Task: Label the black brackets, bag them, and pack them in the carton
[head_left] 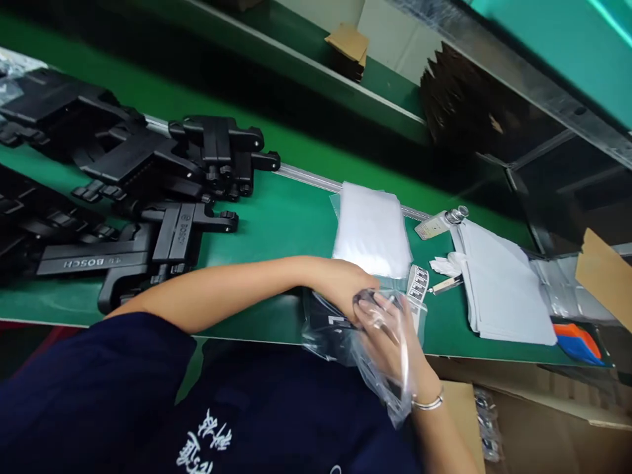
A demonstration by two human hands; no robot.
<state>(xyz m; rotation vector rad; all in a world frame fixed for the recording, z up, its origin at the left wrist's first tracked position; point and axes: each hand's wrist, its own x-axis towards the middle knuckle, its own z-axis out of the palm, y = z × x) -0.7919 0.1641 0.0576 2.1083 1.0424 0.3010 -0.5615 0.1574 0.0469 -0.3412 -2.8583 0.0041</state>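
Note:
A clear plastic bag (326,345) with a dark piece inside, partly showing a white letter, lies at the bench's front edge. My left hand (345,284) curls over the bag's upper side, its fingertips hidden under my right hand. Loose film from the bag drapes over my right hand (388,329), whose bent fingers grip the plastic close to the left fingers. Just behind both hands sits a stack of clear bags (372,230). A strip of printed labels (417,283) runs beside my right fingertips.
Black plastic brackets (172,234), some marked BOSCH, crowd the left of the green bench (261,230). To the right are a small bottle (439,224), a pen-like tool (447,284), crumpled white material (447,264) and a stack of white sheets (503,283). A shelf (296,49) overhangs the back.

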